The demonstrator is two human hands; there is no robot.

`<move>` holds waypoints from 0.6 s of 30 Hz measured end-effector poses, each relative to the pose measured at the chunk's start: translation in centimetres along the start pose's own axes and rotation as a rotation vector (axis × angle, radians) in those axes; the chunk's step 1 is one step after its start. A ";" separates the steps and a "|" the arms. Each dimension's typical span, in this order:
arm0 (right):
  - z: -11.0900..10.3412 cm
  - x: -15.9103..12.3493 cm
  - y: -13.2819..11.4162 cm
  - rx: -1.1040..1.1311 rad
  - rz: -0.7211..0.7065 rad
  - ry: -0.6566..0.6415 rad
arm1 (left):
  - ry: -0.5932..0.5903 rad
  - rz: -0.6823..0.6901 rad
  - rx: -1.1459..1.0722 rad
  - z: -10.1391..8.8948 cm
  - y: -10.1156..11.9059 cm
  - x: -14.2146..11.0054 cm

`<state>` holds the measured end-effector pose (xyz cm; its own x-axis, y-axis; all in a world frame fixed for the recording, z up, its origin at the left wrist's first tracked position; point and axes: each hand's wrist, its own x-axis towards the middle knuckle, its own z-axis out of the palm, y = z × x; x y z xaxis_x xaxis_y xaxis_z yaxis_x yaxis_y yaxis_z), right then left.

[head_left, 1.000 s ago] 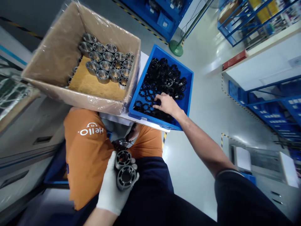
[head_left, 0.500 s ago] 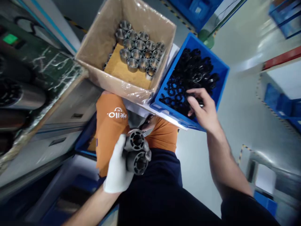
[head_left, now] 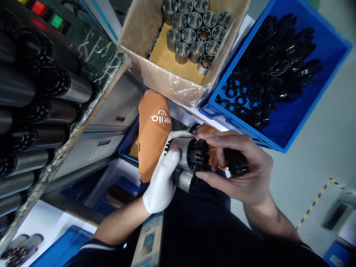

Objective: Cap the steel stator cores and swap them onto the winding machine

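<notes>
My left hand [head_left: 161, 181], in a white glove, is closed round two slotted metal stator cores, the upper core [head_left: 182, 150] above the lower core [head_left: 185, 180]. Black teeth show at the upper core's far end too. Fingertips of my bare right hand [head_left: 250, 167] grip a black toothed plastic ring [head_left: 198, 154] against the near end of the upper core. A second black plastic piece [head_left: 237, 165] is tucked in the right palm, partly hidden by fingers. How deep the ring sits in the core, I cannot tell.
A cardboard box [head_left: 167, 83] ahead holds several upright stator cores [head_left: 197, 29] on a brown sheet. Right of it, a blue bin [head_left: 330, 48] contains loose black plastic rings [head_left: 275, 70]. Metal cylinders [head_left: 58, 113] lie on the bench at left, whose edge is wrapped in plastic.
My right hand has left the blue bin with black plastic pieces and come to the cores. My left hand has turned the cores sideways, their ends facing right. The view has shifted.
</notes>
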<state>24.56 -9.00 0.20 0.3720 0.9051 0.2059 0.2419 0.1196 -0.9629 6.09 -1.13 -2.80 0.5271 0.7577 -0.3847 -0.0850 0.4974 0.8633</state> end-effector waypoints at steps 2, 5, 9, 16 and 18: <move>-0.3 -0.1 -0.2 -0.037 -0.007 -0.025 | -0.028 0.029 0.028 -0.9 -0.9 -0.2; -0.2 -0.2 -0.5 -0.060 -0.007 -0.023 | -0.051 0.039 0.016 -1.6 -1.8 -0.5; 0.3 -0.5 -0.3 -0.074 0.003 0.039 | -0.056 0.034 0.012 -1.7 -2.0 -0.5; 0.3 -0.5 0.2 -0.158 -0.070 0.052 | -0.189 0.069 0.053 -0.7 0.1 0.7; 0.1 -0.4 0.3 -0.169 -0.113 0.028 | -0.208 0.068 0.056 -0.7 0.5 0.8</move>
<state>24.35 -9.29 -0.18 0.3585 0.8777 0.3180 0.4296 0.1473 -0.8909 5.86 -0.04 -2.93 0.6853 0.6825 -0.2541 -0.0827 0.4195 0.9040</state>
